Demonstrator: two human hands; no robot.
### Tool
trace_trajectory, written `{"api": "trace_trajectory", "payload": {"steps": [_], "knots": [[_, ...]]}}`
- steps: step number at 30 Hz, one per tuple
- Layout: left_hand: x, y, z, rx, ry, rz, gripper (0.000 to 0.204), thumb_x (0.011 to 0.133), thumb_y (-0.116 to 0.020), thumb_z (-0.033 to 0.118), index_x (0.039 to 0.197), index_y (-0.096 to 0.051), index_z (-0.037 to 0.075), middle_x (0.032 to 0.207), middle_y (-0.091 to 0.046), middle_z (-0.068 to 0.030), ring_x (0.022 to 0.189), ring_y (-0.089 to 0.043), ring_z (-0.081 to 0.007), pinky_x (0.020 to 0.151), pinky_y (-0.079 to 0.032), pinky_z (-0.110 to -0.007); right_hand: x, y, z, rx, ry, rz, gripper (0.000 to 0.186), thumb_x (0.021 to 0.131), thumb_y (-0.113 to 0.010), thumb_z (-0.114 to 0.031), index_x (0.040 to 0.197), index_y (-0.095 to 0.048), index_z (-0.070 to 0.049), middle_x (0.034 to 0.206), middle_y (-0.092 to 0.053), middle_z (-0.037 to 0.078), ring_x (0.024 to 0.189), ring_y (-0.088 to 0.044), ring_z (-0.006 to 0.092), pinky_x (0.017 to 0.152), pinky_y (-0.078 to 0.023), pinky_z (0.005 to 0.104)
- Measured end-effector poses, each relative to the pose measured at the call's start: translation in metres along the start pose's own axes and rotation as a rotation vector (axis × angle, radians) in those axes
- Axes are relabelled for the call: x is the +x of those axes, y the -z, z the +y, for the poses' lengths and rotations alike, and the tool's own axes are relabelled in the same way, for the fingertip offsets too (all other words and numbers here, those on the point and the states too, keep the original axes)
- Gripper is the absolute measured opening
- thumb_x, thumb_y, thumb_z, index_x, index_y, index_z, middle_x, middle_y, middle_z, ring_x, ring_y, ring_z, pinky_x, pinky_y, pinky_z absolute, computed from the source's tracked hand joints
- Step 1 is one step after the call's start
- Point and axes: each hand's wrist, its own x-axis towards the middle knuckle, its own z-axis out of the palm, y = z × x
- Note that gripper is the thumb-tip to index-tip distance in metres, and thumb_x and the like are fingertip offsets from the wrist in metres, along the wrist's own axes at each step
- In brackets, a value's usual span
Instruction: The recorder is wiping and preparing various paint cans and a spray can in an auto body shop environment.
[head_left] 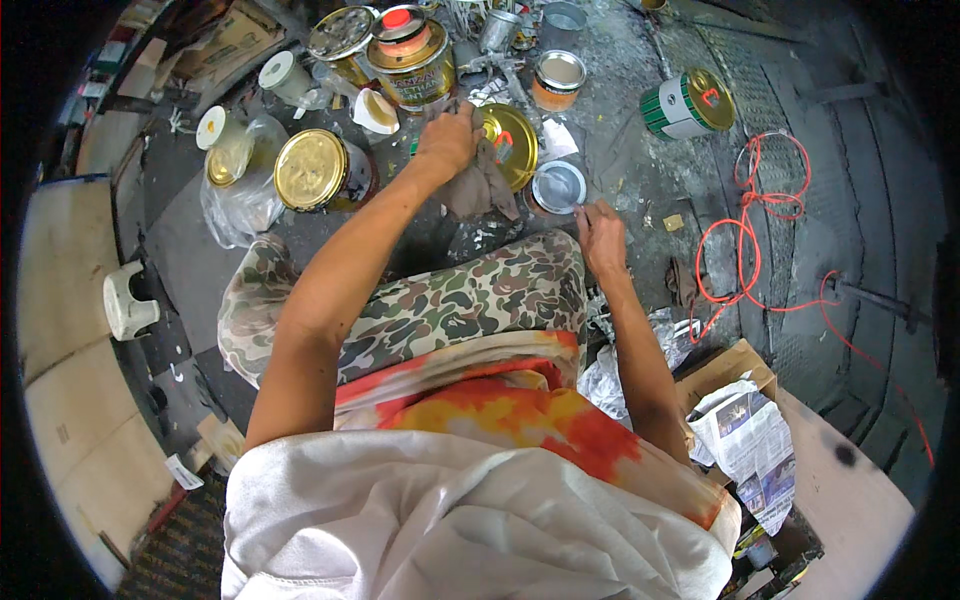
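My left hand [450, 140] is closed on a crumpled grey-brown rag [482, 188], which hangs down beside a can with a gold lid [517, 140]. The rag and hand cover part of that can, and an orange-red mark shows on its lid. To the right, my right hand [602, 238] has its fingers curled against the lower right edge of a small round tin [558, 187]. Pale grey material shows inside this tin. A scrap of white paper [559, 138] lies just behind it.
Paint cans stand at the left [310, 168] and back [412, 65]. A spray gun [492, 65] lies near an orange-labelled tin [558, 80]. A green can [690, 105] and red hose [742, 245] are at right. Newspaper [745, 445] covers a box near my right arm.
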Motion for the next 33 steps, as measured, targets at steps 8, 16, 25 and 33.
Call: {"api": "trace_trajectory", "payload": {"steps": [8,16,25,33], "knots": [[0.003,0.001,-0.007,-0.005,0.012,-0.028,0.057,0.096,-0.059,0.038,0.142,-0.04,0.011,0.114,-0.064,-0.031,0.109,-0.061,-0.0473,0.095,-0.049,-0.053,0.001,0.024,-0.007,0.095,-0.084,0.08,0.018,0.092,-0.064,-0.015,0.089,-0.067,0.002,0.086,-0.06,0.022,0.079,-0.061,0.0428,0.071,-0.05,0.0491],[0.002,0.001,-0.007,-0.015,-0.005,0.002,0.05,0.095,-0.062,0.034,0.134,-0.048,0.007,0.111,-0.066,-0.0282,0.105,-0.064,-0.0455,0.091,-0.052,-0.051,-0.001,0.037,-0.009,0.01,-0.074,0.066,0.016,0.09,-0.065,-0.013,0.087,-0.067,0.003,0.084,-0.06,0.021,0.079,-0.062,0.0419,0.071,-0.05,0.0481],[0.001,0.001,-0.002,0.008,-0.001,-0.008,0.048,0.095,-0.062,0.034,0.131,-0.047,0.005,0.111,-0.066,-0.0278,0.103,-0.065,-0.0454,0.091,-0.052,-0.051,-0.002,0.039,-0.007,-0.016,-0.068,0.059,0.014,0.088,-0.068,-0.011,0.086,-0.066,0.002,0.083,-0.059,0.02,0.079,-0.061,0.0403,0.07,-0.05,0.0468],[0.004,-0.001,-0.006,-0.018,-0.012,-0.008,0.05,0.095,-0.061,0.033,0.134,-0.045,0.006,0.112,-0.065,-0.0303,0.105,-0.063,-0.0474,0.091,-0.051,-0.053,-0.002,0.041,-0.008,-0.029,-0.072,0.06,0.013,0.087,-0.069,-0.012,0.088,-0.067,0.001,0.085,-0.059,0.019,0.08,-0.062,0.0397,0.07,-0.05,0.0466]]}}
